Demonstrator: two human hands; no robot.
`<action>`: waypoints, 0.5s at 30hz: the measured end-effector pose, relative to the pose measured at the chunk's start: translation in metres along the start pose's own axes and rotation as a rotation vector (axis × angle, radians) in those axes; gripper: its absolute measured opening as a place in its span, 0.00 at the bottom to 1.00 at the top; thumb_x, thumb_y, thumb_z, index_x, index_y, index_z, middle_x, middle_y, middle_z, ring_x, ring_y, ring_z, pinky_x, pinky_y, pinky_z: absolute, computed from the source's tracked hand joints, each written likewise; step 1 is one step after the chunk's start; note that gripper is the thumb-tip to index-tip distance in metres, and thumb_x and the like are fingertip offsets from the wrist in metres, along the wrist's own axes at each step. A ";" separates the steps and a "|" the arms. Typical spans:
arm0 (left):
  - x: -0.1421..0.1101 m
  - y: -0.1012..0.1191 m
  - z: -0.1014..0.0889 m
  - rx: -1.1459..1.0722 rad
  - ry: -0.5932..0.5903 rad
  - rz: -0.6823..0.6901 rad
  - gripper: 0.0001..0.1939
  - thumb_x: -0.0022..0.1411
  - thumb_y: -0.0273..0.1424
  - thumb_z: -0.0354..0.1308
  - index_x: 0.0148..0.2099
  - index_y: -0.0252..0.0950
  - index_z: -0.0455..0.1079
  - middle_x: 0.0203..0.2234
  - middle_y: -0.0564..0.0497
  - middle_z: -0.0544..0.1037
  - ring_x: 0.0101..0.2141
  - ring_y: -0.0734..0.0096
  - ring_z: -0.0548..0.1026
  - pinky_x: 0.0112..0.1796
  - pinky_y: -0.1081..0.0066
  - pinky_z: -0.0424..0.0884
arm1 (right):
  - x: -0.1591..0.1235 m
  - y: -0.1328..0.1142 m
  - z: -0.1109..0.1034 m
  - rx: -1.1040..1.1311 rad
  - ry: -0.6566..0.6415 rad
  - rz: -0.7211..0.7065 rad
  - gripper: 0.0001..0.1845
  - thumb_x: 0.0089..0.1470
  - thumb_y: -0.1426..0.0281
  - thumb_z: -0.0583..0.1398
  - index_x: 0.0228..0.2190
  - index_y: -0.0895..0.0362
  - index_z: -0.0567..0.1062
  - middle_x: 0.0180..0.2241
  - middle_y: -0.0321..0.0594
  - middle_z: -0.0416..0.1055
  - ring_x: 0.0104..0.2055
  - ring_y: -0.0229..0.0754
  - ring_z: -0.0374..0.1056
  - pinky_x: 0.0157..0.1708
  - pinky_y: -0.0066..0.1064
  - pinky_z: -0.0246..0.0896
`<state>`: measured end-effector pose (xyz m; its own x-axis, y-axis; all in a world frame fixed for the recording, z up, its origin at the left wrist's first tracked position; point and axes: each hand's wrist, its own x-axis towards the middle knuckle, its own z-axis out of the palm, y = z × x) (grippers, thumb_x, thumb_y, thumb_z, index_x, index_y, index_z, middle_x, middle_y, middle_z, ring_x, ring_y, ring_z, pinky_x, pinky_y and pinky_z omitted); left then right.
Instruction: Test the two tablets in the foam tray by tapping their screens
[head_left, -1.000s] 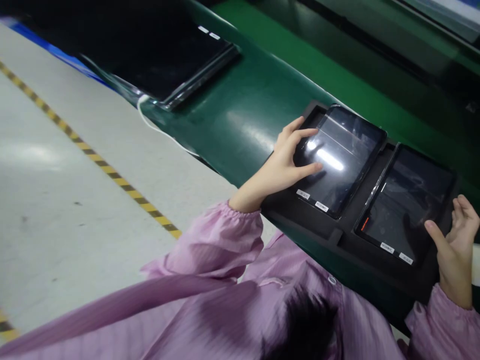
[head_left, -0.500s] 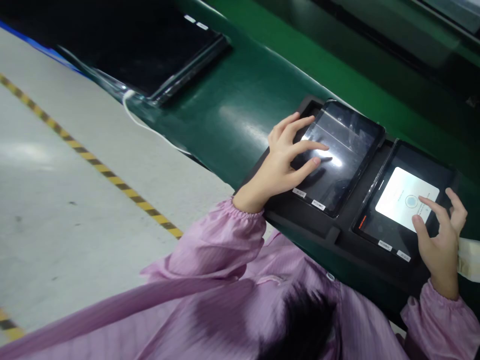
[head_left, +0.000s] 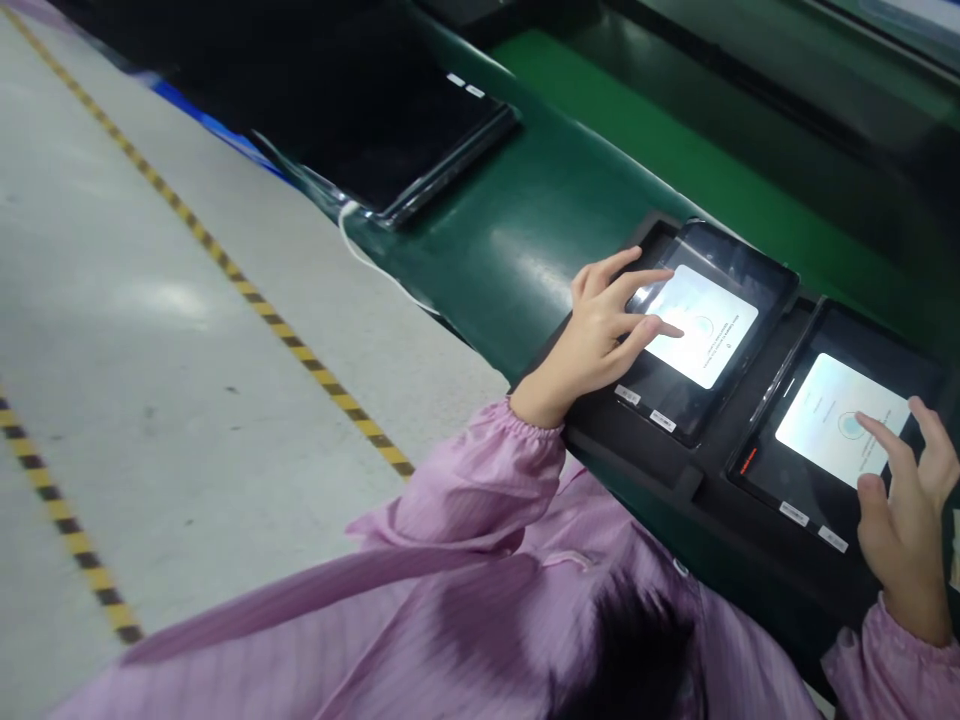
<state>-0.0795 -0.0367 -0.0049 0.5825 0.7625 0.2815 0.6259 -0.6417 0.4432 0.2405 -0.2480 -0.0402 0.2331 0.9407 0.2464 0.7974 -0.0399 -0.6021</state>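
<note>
A green conveyor belt (head_left: 540, 190) runs past a concrete floor (head_left: 187, 400). On it, a black foam tray (head_left: 679, 472) seats two tablets side by side, apparently so they stay flat and steady under fingertips. Both screens are lit. The left hand (head_left: 600, 330) lies spread over the left tablet (head_left: 712, 330), and the right hand (head_left: 900, 515) spreads over the right tablet (head_left: 832, 420). Neither grips anything; each forefinger reaches the screen, though contact is hard to tell.

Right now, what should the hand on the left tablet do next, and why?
Probably tap the small circle on the white panel of the left tablet. The left hand has its fingers right beside it, and the circle looks like a button.
</note>
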 end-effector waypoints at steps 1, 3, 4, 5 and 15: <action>0.000 0.000 0.000 0.006 0.000 -0.003 0.26 0.79 0.42 0.45 0.43 0.48 0.86 0.66 0.54 0.73 0.72 0.44 0.56 0.71 0.41 0.46 | 0.000 -0.001 0.000 0.011 0.004 0.009 0.28 0.72 0.50 0.49 0.62 0.48 0.72 0.76 0.47 0.47 0.77 0.69 0.42 0.69 0.74 0.40; 0.000 0.000 0.001 0.012 -0.003 -0.002 0.26 0.79 0.42 0.44 0.43 0.48 0.85 0.66 0.54 0.73 0.72 0.44 0.56 0.71 0.41 0.45 | 0.000 -0.001 -0.001 0.020 0.009 0.016 0.29 0.72 0.49 0.48 0.64 0.48 0.70 0.76 0.48 0.47 0.76 0.68 0.44 0.69 0.74 0.40; 0.000 0.000 0.002 0.015 0.001 0.000 0.26 0.79 0.43 0.44 0.44 0.48 0.85 0.66 0.54 0.72 0.72 0.43 0.56 0.71 0.41 0.45 | 0.000 -0.001 0.000 0.021 0.013 0.020 0.30 0.72 0.49 0.48 0.64 0.48 0.70 0.76 0.48 0.48 0.76 0.68 0.44 0.69 0.74 0.40; 0.000 0.000 0.002 0.019 0.011 0.002 0.26 0.80 0.43 0.44 0.44 0.48 0.86 0.66 0.54 0.72 0.72 0.43 0.56 0.71 0.41 0.45 | 0.000 -0.001 0.000 0.022 0.019 0.027 0.31 0.72 0.48 0.47 0.65 0.49 0.70 0.75 0.49 0.48 0.76 0.68 0.45 0.69 0.74 0.41; -0.001 -0.003 0.003 0.104 0.019 -0.046 0.33 0.82 0.46 0.36 0.50 0.46 0.85 0.67 0.49 0.72 0.71 0.44 0.57 0.69 0.41 0.52 | -0.014 -0.029 -0.009 0.052 0.025 0.292 0.38 0.67 0.48 0.59 0.70 0.50 0.61 0.75 0.51 0.45 0.76 0.65 0.46 0.71 0.68 0.47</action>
<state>-0.0802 -0.0356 -0.0086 0.5424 0.7922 0.2797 0.7028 -0.6102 0.3657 0.2190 -0.2632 -0.0195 0.4625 0.8834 0.0754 0.6655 -0.2897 -0.6879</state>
